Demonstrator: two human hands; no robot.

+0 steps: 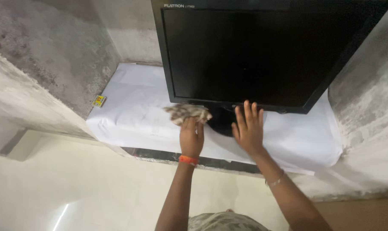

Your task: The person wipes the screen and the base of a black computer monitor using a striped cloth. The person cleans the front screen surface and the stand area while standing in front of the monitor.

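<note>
Left to right: a small yellow box lies at the edge of the white sheet. Your left hand pinches a patterned cloth below the black monitor; your right hand, fingers spread, rests on its stand. Pushing hard may tip the monitor.

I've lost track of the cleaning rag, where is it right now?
In the head view, the patterned cloth is bunched in the left hand, left of centre, on the white sheet just below the black monitor's lower-left corner, beside its stand.
</note>
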